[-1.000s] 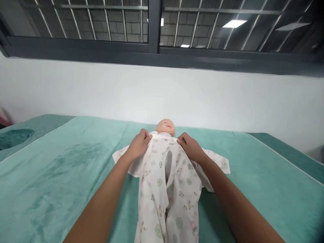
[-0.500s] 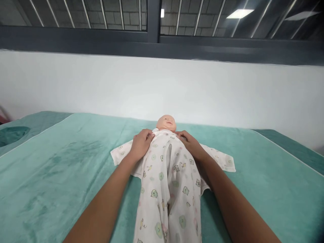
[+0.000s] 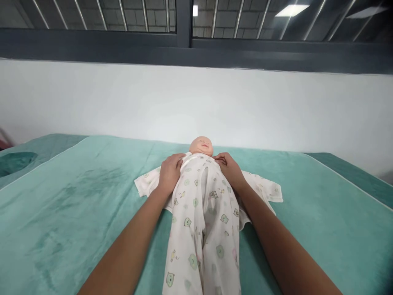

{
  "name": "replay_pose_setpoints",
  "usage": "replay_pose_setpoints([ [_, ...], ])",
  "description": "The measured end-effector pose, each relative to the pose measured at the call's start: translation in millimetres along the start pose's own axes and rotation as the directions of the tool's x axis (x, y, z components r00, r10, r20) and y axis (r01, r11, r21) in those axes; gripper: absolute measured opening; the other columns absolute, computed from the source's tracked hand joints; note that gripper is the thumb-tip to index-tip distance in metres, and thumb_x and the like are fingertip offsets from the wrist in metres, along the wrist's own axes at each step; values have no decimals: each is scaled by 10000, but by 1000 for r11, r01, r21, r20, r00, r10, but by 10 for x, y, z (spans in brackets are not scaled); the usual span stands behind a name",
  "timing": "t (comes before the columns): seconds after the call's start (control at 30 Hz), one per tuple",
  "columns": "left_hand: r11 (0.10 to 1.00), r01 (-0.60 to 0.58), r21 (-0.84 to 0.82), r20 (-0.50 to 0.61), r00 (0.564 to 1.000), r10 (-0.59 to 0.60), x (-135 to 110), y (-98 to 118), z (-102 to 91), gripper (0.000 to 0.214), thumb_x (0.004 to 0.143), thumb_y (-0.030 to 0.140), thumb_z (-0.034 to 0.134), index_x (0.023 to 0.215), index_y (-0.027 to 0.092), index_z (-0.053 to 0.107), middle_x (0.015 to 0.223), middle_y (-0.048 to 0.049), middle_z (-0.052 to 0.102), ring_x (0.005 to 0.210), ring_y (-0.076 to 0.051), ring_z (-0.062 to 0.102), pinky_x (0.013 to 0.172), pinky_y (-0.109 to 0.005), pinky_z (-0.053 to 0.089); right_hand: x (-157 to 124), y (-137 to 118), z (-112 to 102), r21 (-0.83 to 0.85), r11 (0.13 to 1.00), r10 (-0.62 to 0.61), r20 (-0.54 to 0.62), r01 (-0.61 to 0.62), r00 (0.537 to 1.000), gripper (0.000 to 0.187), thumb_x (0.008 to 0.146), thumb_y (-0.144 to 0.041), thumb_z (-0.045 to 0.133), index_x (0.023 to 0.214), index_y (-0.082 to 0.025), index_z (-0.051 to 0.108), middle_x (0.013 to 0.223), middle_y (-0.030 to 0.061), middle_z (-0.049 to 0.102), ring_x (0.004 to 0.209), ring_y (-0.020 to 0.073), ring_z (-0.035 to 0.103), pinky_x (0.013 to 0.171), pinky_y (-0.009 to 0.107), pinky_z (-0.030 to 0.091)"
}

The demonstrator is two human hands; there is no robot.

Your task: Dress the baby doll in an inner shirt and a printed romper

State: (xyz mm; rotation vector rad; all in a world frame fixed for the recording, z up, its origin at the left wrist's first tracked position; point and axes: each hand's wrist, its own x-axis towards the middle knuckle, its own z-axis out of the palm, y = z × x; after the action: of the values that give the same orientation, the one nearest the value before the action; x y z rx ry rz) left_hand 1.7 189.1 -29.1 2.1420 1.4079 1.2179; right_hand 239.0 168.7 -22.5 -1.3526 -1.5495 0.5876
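A baby doll [image 3: 201,145] lies on its back, its bald head showing above the cloth. Over its body are white printed baby pants [image 3: 193,221], waist near the neck and legs stretching toward me. Beneath them a matching baby shirt [image 3: 270,191] has its sleeves spread to both sides. My left hand [image 3: 170,172] is closed on the pants at the left upper edge, beside the doll's shoulder, its fingertips partly hidden. On the opposite upper edge my right hand [image 3: 229,169] pinches the pants with thumb and fingers, near the doll's neck.
A teal padded cover [image 3: 76,213] spreads under everything, with a dark round hollow [image 3: 16,163] at the far left. Behind it rises a white wall [image 3: 129,102]. A dark window frame [image 3: 184,45] with metal bars beyond it runs along the top.
My left hand has shifted slightly left and up along the edge, and the right fingers have moved up a little toward the neck. The right side of the pants has drawn slightly inward.
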Motion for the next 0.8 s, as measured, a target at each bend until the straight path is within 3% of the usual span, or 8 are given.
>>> replay_pose_setpoints([
  [0.1, 978, -168, 124, 9, 986, 168, -150, 23, -86, 366, 881, 163, 424, 1166, 236, 641, 1275, -79, 596, 1236, -250, 445, 1055, -410, 341, -188, -20, -34, -45, 994, -103, -65, 100, 993, 197, 830, -277, 488, 1009, -248, 566, 1165, 62, 613, 1103, 222, 547, 960, 385, 390],
  [0.2, 968, -152, 200, -43, 986, 164, -330, 80, -186, 337, 877, 167, 431, 1119, 217, 659, 1186, -102, 611, 1174, -269, 459, 1001, -413, 380, -420, -70, -94, -153, 977, -169, -147, 146, 975, 154, 810, -273, 521, 945, -237, 585, 1118, 82, 587, 1028, 233, 548, 902, 378, 421],
  [0.27, 984, -53, 171, -9, 998, 56, -438, 118, -237, 288, 868, 180, 430, 1030, 199, 668, 1042, -106, 646, 1007, -263, 539, 891, -397, 431, -560, -98, -138, -170, 984, -89, -163, 61, 983, 112, 820, -308, 533, 887, -239, 590, 954, 57, 614, 857, 219, 565, 783, 356, 447],
  [0.37, 992, 117, 49, 179, 976, -124, -546, 165, -279, 204, 816, 200, 476, 862, 186, 674, 872, -88, 687, 807, -249, 596, 764, -369, 455, -698, -120, -195, -194, 973, 114, -62, -124, 992, 176, 838, -361, 516, 759, -234, 610, 760, 24, 641, 746, 220, 564, 693, 348, 430],
  [0.43, 984, 169, -60, 297, 944, -143, -577, 202, -297, 175, 771, 206, 515, 802, 184, 685, 840, -73, 710, 802, -255, 619, 752, -353, 461, -741, -132, -223, -178, 968, 185, 25, -177, 982, 174, 817, -328, 526, 747, -230, 652, 775, 24, 678, 790, 240, 588, 711, 356, 435],
  [0.5, 954, 234, -186, 350, 923, -158, -586, 248, -319, 172, 739, 220, 543, 796, 177, 699, 845, -59, 724, 828, -260, 630, 752, -341, 470, -761, -149, -242, -55, 978, 206, 113, -201, 972, 169, 776, -267, 554, 854, -231, 699, 879, 26, 712, 838, 246, 609, 742, 359, 459],
  [0.63, 796, 476, -374, 453, 843, -291, -586, 325, -379, 220, 699, 241, 588, 861, 157, 710, 826, -42, 726, 786, -229, 630, 715, -321, 486, -767, -168, -266, 279, 900, 256, 286, -336, 923, 334, 744, -240, 604, 1065, -231, 693, 1026, 41, 721, 869, 232, 641, 748, 345, 509],
  [0.8, 560, 652, -511, 589, 740, -325, -608, 358, -377, 331, 650, 194, 664, 977, 156, 701, 844, -54, 726, 764, -203, 640, 680, -296, 502, -702, -114, -281, 365, 837, 270, 372, -407, 888, 401, 707, -231, 665, 1105, -198, 696, 968, 59, 740, 888, 237, 658, 770, 348, 523],
])
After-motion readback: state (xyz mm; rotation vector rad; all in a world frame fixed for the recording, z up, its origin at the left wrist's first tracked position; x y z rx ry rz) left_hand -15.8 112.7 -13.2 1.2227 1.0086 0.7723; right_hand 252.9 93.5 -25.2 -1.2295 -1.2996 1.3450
